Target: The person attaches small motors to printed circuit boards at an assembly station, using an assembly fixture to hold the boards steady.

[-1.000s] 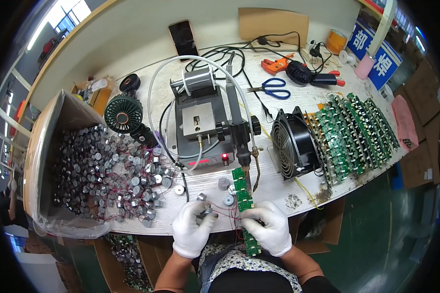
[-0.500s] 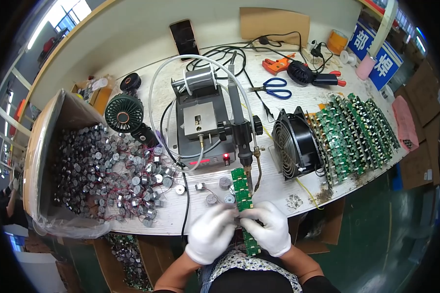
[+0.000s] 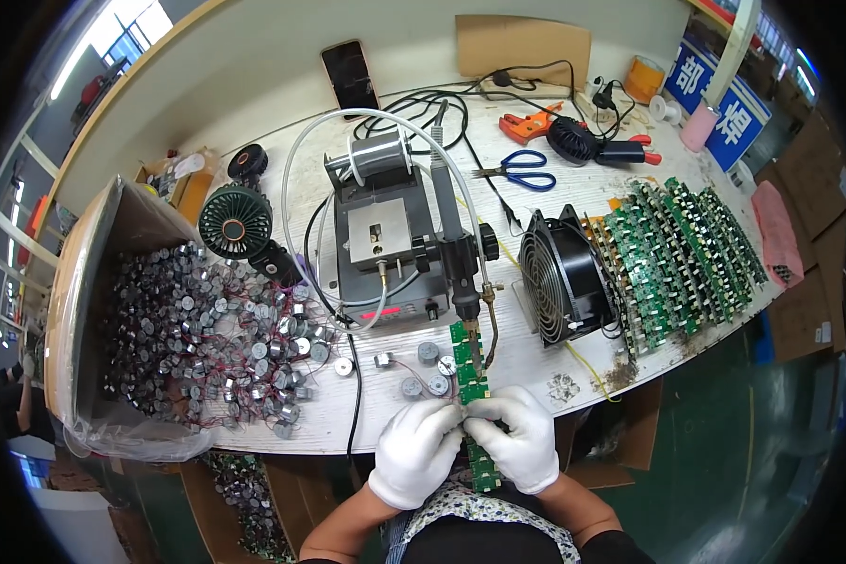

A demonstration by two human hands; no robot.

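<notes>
Both of my hands wear white gloves and meet over a narrow strip of green circuit boards (image 3: 470, 367), which runs from below the soldering head (image 3: 462, 268) toward my lap. My left hand (image 3: 416, 451) pinches at the strip's left edge; what lies between its fingertips is hidden. My right hand (image 3: 517, 440) is closed over the strip's right side, thumb and forefinger almost touching the left fingertips. Left of the strip lie several small round silver motors (image 3: 428, 353) with thin wires. Behind the hands stands the dark soldering machine (image 3: 385, 254) with a solder wire spool (image 3: 379, 155).
A large box (image 3: 75, 310) spills a heap of motors (image 3: 273, 362) at left. To the right are a black fan (image 3: 564, 277) and rows of circuit boards (image 3: 681, 263). Blue scissors (image 3: 522, 171), a phone (image 3: 350, 77) and cables lie farther back; open cartons (image 3: 616, 442) stand below.
My left hand has moved slightly right, closer to the right fingertips. The red light at the machine's right front has gone out. A motor beside the strip shows more fully.
</notes>
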